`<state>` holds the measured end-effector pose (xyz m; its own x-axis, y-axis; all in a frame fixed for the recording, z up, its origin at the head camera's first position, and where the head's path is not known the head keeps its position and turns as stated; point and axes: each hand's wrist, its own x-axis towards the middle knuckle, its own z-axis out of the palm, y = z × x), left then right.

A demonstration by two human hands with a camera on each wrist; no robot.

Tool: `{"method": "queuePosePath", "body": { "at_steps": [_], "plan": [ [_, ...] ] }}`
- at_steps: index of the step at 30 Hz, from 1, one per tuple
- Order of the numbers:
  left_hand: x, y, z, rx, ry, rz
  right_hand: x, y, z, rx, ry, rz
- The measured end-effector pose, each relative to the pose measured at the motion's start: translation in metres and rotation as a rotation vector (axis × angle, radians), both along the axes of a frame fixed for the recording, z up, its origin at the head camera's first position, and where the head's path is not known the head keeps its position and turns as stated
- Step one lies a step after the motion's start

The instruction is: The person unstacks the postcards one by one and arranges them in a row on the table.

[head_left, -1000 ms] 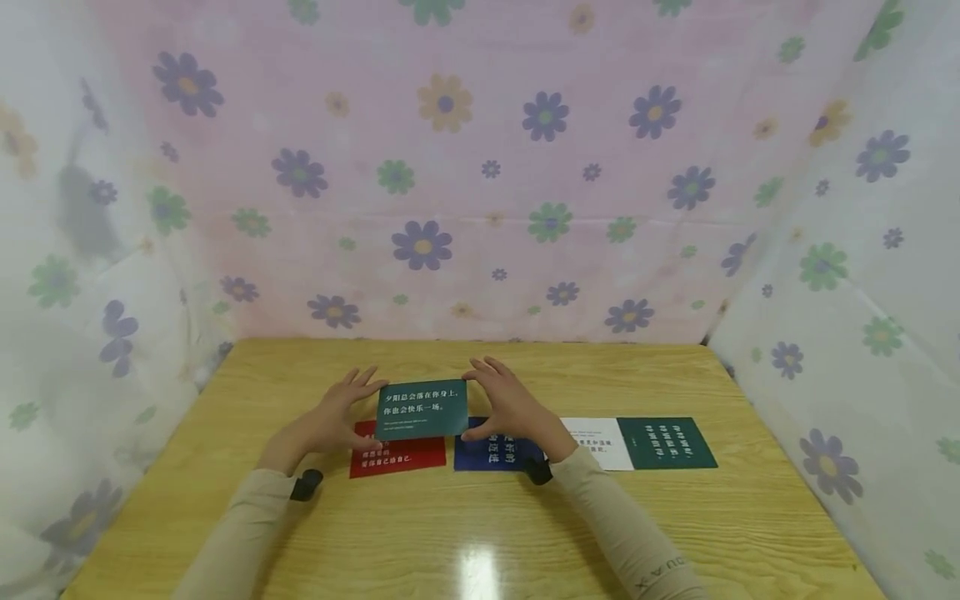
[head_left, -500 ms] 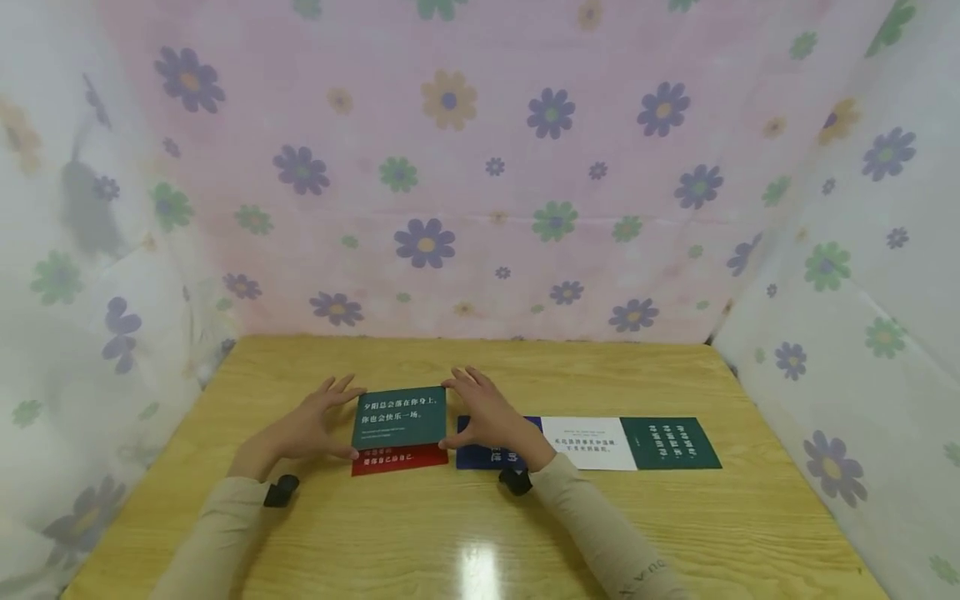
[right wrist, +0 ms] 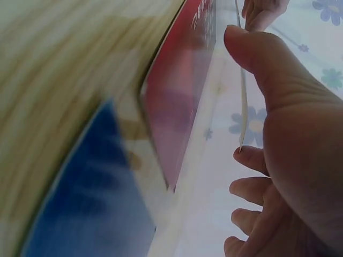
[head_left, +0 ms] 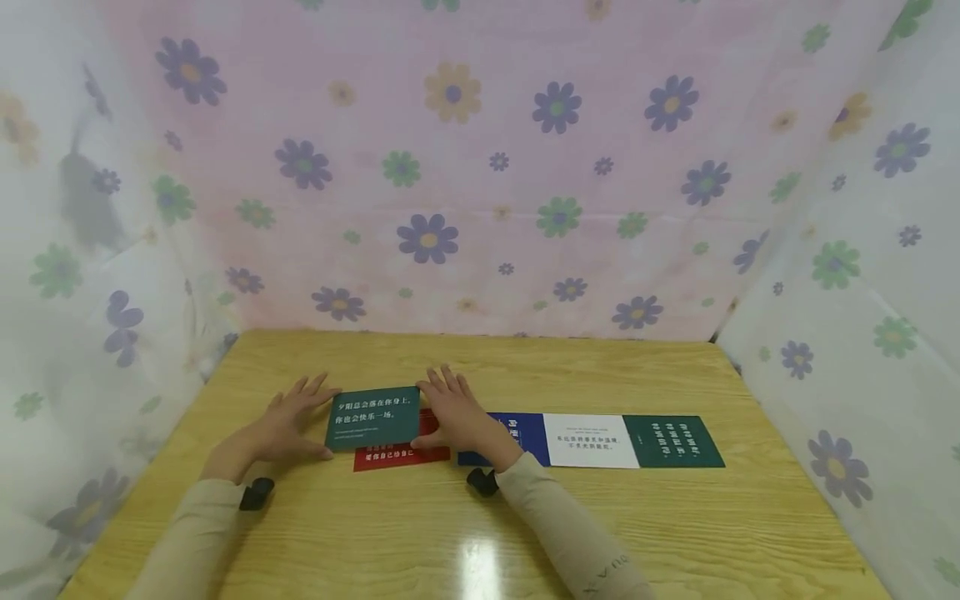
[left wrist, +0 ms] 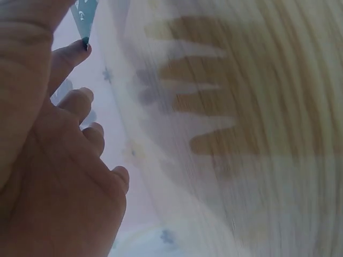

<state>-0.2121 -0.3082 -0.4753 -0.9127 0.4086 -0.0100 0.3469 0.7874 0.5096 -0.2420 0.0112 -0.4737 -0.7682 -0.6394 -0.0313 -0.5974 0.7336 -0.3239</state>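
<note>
Both hands hold a dark green card printed with white Chinese text, raised over the table. My left hand has the card's left edge between thumb and forefinger, its other fingers spread. On the opposite edge my right hand does the same. Beneath the card lies a red card, partly covered in the head view. In the right wrist view the held card shows edge-on, apart from the red card. A corner of the green card meets the left fingertip in the left wrist view.
To the right of the red card, a blue card, a white card and another dark green card lie in a row on the wooden table. Flower-patterned cloth surrounds the table at the back and sides.
Both hands have carried the green card leftward, from between the red and blue cards to over the red card's left part. More of the blue and white cards shows now.
</note>
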Motion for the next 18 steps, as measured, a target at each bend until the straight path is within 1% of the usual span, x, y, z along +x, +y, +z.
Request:
{"method": "queuePosePath", "body": {
  "at_steps": [4,8,12,18],
  "plan": [
    [0.002,-0.009,0.002,-0.005,-0.022,0.000,0.001,-0.012,0.000,0.003,0.002,-0.012],
    [0.006,-0.018,0.005,-0.009,-0.043,0.005,0.003,-0.025,-0.002,0.025,0.026,-0.020],
    [0.010,-0.027,0.006,-0.030,-0.036,0.004,0.006,-0.035,-0.001,0.035,0.030,-0.011],
    [0.015,-0.041,0.005,-0.095,-0.021,0.020,0.009,-0.049,-0.001,0.049,0.023,0.007]
  ]
}}
